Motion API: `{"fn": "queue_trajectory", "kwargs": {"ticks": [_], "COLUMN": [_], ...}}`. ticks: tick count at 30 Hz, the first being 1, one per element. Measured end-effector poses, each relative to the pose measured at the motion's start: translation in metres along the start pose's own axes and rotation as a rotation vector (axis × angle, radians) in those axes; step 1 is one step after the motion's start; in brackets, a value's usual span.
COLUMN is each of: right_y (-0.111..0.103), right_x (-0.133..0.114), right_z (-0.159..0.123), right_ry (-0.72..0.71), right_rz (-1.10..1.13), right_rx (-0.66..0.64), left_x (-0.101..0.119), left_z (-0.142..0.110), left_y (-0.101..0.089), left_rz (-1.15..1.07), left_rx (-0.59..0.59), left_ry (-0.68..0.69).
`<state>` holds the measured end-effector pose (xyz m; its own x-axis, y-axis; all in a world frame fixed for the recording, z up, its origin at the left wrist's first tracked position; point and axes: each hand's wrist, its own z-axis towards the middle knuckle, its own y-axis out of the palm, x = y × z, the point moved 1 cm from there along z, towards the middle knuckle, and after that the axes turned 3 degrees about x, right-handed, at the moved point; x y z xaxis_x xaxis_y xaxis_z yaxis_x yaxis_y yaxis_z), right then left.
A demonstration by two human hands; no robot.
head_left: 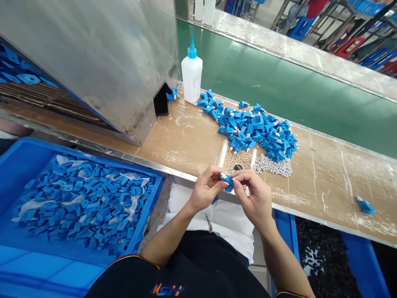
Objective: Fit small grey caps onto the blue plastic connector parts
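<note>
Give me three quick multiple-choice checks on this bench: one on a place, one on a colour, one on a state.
1. Where does the white bottle stand?
A) In the blue tray
B) On the bench, beside the blue pile
C) In a hand

2. What colour is its nozzle?
A) Red
B) Black
C) Blue

3. What are the left hand and right hand doing?
A) Both gripping one blue part
B) Lying flat on the bench
C) Squeezing the bottle

1 B: it stands upright beside the pile.
2 C: the tip shows blue.
3 A: the part sits between both hands' fingers.
</note>
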<state>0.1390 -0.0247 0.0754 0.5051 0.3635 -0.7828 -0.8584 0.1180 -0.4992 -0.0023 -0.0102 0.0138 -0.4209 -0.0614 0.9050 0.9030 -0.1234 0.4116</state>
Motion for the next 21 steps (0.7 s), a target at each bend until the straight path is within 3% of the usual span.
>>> {"fn": "queue_trajectory", "kwargs": {"ticks": [14,21], "right_y": [-0.001,0.0], "right_x": [0.007,0.004], "right_z": [-0.004,-0.007], "right_ry": [-0.043,-0.086], "right_rz": [-0.061,-0.098], "right_rx": [0.017,-0.046], "left_x": [-0.004,0.002], "left_z": [0.0,0.003], "left_y": [0.003,-0.013], "left_rz": [0.039,0.306], "left_rx": [-0.035,-0.117], "left_ry": [0.08,0.264]}}
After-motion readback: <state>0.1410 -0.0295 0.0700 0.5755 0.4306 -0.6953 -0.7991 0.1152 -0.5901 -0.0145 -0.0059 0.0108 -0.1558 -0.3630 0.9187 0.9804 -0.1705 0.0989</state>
